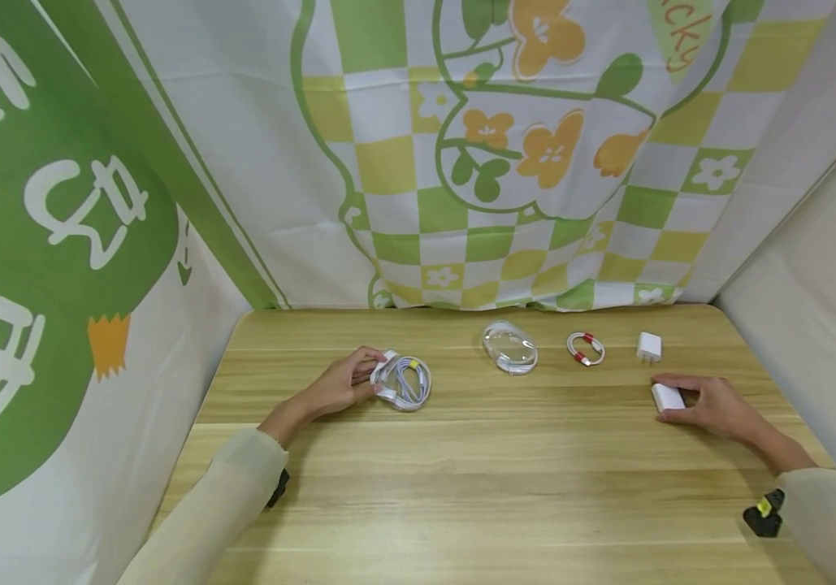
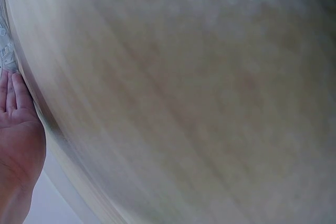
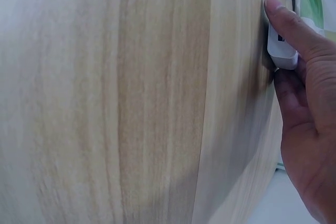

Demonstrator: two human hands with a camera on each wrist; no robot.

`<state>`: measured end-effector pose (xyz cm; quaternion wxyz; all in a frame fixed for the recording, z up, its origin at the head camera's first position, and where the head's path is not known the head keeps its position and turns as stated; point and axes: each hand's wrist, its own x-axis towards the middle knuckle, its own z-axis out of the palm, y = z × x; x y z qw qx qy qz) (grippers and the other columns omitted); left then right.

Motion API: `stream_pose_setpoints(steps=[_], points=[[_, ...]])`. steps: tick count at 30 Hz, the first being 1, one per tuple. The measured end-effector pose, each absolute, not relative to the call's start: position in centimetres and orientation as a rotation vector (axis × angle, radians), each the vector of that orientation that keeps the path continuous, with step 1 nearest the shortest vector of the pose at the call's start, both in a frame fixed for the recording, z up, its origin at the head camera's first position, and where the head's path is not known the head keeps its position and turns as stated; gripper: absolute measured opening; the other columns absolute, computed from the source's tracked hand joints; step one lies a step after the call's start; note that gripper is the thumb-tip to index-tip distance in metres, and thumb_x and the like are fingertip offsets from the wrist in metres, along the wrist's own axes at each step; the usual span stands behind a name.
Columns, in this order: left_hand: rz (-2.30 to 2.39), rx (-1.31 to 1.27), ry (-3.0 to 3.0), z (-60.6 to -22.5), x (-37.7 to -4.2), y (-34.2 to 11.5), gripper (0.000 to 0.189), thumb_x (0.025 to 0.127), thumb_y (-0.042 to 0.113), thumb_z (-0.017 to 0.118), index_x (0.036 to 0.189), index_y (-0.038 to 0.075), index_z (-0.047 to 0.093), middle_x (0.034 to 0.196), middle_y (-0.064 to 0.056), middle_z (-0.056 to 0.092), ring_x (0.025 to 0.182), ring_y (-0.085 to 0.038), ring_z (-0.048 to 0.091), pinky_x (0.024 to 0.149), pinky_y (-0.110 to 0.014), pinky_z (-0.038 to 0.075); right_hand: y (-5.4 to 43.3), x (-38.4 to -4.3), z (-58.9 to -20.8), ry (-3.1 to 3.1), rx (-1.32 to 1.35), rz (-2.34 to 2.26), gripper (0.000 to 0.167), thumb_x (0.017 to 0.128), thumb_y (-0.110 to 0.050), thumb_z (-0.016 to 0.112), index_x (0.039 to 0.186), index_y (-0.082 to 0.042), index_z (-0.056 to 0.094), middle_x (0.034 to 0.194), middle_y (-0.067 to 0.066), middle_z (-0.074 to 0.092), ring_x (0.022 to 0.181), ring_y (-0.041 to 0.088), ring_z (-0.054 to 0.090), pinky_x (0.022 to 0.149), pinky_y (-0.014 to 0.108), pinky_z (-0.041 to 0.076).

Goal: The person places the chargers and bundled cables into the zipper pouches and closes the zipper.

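Observation:
At the left of the table, my left hand [image 1: 340, 383] pinches the near edge of a coiled white charging cable [image 1: 418, 396] with a yellow tie, fingers above and thumb below. Clear plastic wrap shows around part of this coil. In the left wrist view only the palm and some fingers [image 2: 22, 90] appear, at the left edge. Over on the right side, my right hand [image 1: 717, 406] holds a white charger block [image 1: 668, 397] between thumb and fingers. The right wrist view shows the block [image 3: 282, 51] low over the wood, with a dark port on its face.
Behind the right hand stands another white plug adapter [image 1: 649, 347] with its prongs showing. A short white cable with red bands [image 1: 586, 349] and a coiled clear-wrapped cable [image 1: 509, 348] lie along the back of the wooden table [image 1: 461, 487]. Printed cloth [image 1: 403, 162] hangs behind the table.

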<state>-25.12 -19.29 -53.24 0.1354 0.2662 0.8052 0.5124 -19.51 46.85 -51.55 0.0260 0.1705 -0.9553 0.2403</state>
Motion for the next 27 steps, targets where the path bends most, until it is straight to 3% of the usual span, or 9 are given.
stream_pose_setpoints(steps=[6,18,27], points=[[1.471,0.782,2.343,-53.3,-25.1,-19.2,0.048,0.100,-0.001,0.069,0.143,-0.001,0.048,0.150,-0.029,0.056,0.143,-0.043,0.052,0.119,-0.049,0.043,46.6,-19.6,-51.5,-2.913,0.528,0.705,0.058,0.074,-0.031,0.098,0.124,-0.008,0.079,0.123,0.022,0.075,0.106,-0.001,0.064,0.078,0.003,0.041],[1.455,0.753,2.350,-53.3,-25.2,-19.3,0.049,0.100,-0.001,0.069,0.145,0.000,0.048,0.154,-0.028,0.053,0.145,-0.042,0.050,0.119,-0.051,0.042,46.2,-20.0,-51.1,-2.910,0.543,0.772,0.055,0.075,-0.026,0.098,0.121,-0.004,0.079,0.117,0.026,0.076,0.092,-0.007,0.062,0.067,0.015,0.050],[1.441,0.754,2.363,-53.4,-25.2,-19.3,0.049,0.101,0.000,0.068,0.145,-0.001,0.048,0.153,-0.028,0.054,0.145,-0.042,0.050,0.120,-0.051,0.041,45.4,-20.4,-50.7,-2.963,0.515,0.740,0.056,0.076,-0.031,0.098,0.122,-0.004,0.079,0.110,0.026,0.077,0.083,-0.001,0.063,0.064,0.022,0.053]])
